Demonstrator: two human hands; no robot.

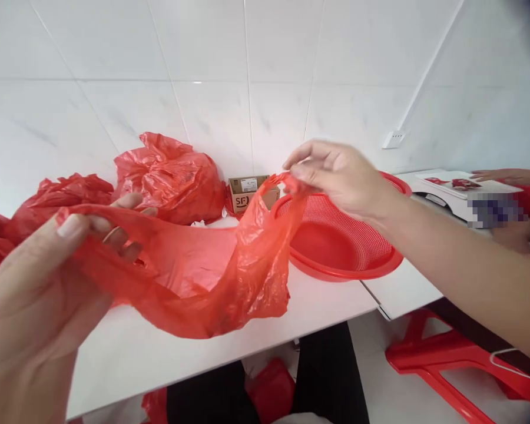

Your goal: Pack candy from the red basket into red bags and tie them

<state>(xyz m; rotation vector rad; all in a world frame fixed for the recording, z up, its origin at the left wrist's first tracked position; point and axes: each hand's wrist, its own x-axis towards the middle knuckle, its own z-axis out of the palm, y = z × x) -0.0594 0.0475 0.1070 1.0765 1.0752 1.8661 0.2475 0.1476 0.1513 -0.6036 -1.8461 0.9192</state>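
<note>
I hold a thin red plastic bag [212, 265] stretched between both hands above a white table [327, 300]. My left hand [39, 294] pinches one edge of the bag at the lower left, thumb on top. My right hand [335, 174] pinches the other edge, a handle loop, higher up and to the right. The bag sags in the middle and hangs over the table. Just behind my right hand sits a red plastic colander [340, 241] on the table.
Stuffed red plastic bags [168, 176] lie at the back left against the white tiled wall. A small cardboard box [247, 193] stands behind the bag. Another person's hand [507, 175] rests by a white scale [450, 188] at right. A red stool [446, 353] stands below.
</note>
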